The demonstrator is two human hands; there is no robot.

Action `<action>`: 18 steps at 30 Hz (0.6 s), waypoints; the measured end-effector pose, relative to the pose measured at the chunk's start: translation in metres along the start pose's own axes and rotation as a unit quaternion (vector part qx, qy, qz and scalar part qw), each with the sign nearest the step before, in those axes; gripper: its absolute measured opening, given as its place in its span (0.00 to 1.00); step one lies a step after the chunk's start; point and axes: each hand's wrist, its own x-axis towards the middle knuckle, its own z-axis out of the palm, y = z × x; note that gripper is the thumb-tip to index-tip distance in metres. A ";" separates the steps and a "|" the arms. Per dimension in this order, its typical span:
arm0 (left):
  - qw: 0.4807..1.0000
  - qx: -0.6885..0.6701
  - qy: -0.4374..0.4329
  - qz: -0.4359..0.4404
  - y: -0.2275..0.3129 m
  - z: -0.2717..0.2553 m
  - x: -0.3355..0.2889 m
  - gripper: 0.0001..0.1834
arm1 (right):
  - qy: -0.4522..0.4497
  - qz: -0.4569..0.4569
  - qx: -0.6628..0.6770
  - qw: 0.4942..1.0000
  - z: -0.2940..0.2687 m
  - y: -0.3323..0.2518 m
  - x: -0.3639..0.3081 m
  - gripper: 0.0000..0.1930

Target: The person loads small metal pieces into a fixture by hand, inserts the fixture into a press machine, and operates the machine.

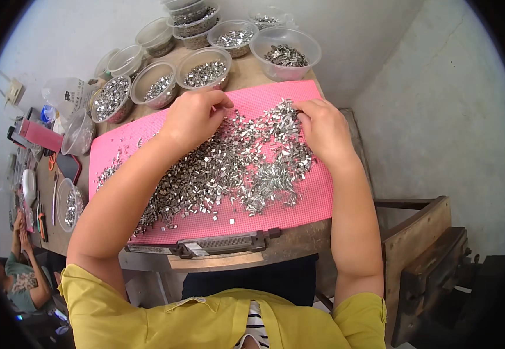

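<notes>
A wide pile of small shiny metal pieces (206, 174) covers much of a pink textured mat (307, 200) on the table. At the pile's far edge, my left hand (193, 121) is curled, thumb and forefinger bent toward each other. Whether anything sits between those fingers is hidden. My right hand (327, 132) rests against the pile's far right corner, its fingers bent in a pinch beside the metal pieces. What it holds, if anything, is too small to make out. Thin needle-like metal pieces (272, 183) lie bunched on the pile's near right part.
Clear plastic tubs (286, 53) of metal pieces line the table's far side, some stacked. At left lie orange-handled pliers (42, 224) and a small tub (69, 203). A black-ended metal bar (223, 243) runs along the near edge. Another person (28, 279) sits at lower left.
</notes>
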 end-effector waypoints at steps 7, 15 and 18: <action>0.975 0.170 -0.060 0.127 -0.007 0.009 0.022 0.07 | -0.013 -0.044 -0.013 0.999 -0.006 0.001 -0.003 0.07; 0.990 0.119 -0.038 0.064 -0.015 0.016 0.024 0.06 | -0.037 0.004 -0.025 0.999 -0.021 -0.011 -0.010 0.08; 0.992 0.096 -0.028 0.071 -0.012 0.018 0.026 0.06 | -0.076 0.048 -0.016 0.996 -0.030 -0.012 -0.011 0.08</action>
